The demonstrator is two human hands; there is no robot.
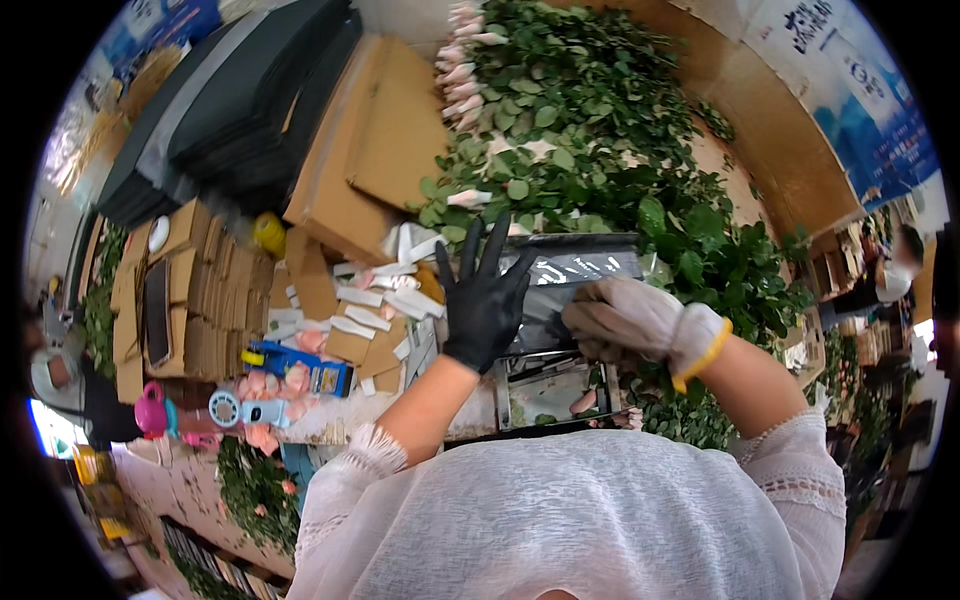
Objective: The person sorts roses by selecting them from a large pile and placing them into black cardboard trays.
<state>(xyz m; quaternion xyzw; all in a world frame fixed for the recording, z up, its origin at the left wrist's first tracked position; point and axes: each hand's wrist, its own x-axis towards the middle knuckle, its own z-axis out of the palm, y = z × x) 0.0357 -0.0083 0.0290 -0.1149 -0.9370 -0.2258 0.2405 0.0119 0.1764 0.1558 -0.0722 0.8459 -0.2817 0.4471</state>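
Observation:
My left hand (484, 300), in a black glove, has its fingers spread at the left edge of a dark sheet under glossy clear plastic (581, 266). My right hand (622, 319) wears a pale knitted glove with a yellow cuff. Its fingers are curled over the sheet's lower right part; what lies between them is hidden. Just below the sheet is a shallow metal-edged tray (547, 397) with a pink petal and bits of green in it. Leafy rose stems (585, 172) lie beyond the sheet, and pale pink wrapped blooms (461, 67) line their far left end.
To the left are white foam sleeves (360, 296), a blue tape dispenser (296, 367), loose pink petals and stacked cardboard pieces (217, 315). Large cardboard boxes (397, 120) and dark stacked sheets (247, 97) stand behind. Other people (896, 270) are at both far sides.

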